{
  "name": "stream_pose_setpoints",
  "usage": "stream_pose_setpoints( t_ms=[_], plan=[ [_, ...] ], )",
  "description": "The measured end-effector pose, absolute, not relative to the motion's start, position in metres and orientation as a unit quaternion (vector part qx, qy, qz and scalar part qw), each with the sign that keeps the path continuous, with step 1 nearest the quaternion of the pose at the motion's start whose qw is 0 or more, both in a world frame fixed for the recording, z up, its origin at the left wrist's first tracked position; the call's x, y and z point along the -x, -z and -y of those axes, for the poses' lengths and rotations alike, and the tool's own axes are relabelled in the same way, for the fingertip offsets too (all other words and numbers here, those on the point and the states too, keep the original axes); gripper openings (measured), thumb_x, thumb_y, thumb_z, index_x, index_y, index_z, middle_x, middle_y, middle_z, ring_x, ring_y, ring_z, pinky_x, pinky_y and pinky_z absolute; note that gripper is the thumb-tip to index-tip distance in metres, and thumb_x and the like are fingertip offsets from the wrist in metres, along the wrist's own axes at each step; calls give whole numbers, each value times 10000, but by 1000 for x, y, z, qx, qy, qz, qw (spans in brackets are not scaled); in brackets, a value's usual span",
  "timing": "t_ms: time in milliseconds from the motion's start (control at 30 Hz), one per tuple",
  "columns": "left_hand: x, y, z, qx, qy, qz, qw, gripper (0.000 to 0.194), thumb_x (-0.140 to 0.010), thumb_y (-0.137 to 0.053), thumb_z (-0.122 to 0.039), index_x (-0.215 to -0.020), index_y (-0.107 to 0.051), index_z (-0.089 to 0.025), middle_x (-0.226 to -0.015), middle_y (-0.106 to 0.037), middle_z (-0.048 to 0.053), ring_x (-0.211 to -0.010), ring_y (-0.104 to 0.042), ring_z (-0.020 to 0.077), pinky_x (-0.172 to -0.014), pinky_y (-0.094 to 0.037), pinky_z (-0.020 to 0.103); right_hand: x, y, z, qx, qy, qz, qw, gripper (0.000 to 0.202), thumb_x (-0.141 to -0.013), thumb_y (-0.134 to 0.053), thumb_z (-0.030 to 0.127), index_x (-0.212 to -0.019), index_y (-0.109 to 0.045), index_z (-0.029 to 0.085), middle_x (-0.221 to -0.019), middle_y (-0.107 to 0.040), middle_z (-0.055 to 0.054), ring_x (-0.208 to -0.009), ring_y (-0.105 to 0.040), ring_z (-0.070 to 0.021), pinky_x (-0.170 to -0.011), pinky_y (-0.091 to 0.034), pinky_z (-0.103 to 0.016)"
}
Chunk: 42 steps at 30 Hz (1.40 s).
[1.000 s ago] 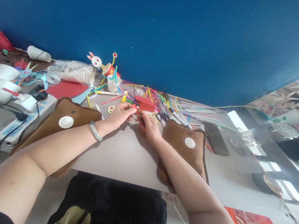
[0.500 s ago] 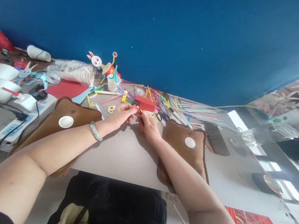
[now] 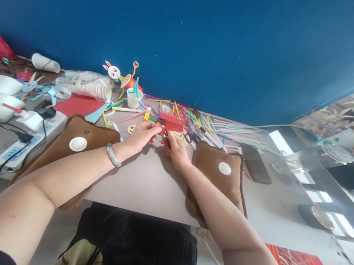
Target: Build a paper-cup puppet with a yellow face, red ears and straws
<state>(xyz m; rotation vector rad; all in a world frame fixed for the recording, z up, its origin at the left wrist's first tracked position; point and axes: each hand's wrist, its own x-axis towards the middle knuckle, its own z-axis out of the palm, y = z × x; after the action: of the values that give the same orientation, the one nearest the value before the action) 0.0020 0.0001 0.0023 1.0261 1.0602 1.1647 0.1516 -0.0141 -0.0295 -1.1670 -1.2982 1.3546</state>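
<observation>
My left hand is closed in a pinch on a small piece of red paper. Close beside it, my right hand is closed around what looks like a small pair of scissors, its dark blades at the paper and its handles hidden by the fingers. Just behind the hands lies a larger folded red paper. A round yellow face cutout rests left of my left hand, and a dark ring-like handle shows right of my right hand.
Brown cushion-like warmers flank my forearms. Colourful straws and sticks are heaped along the blue wall. A white cup, stacked paper cups and a power strip stand left; a dark phone-like slab lies right.
Both hands keep nearly the same place and grip. The red paper piece in my left hand has shifted very slightly.
</observation>
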Motion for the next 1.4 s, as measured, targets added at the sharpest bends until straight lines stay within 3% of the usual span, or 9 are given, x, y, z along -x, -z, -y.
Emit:
stream_pose_setpoints(
  t_ms=[1400],
  plan=[
    [-2, 2, 0, -450, -504, -445, 588, 172, -750, -648, -242, -630, -566, -149, -572, -602, -13, -424, -478, 48, -401, -305, 190, -151, 29, 14, 469, -549, 526, 448, 600, -785, -509, 811, -659, -564, 227, -439, -310, 67, -365, -219, -71, -379, -159, -252]
  ],
)
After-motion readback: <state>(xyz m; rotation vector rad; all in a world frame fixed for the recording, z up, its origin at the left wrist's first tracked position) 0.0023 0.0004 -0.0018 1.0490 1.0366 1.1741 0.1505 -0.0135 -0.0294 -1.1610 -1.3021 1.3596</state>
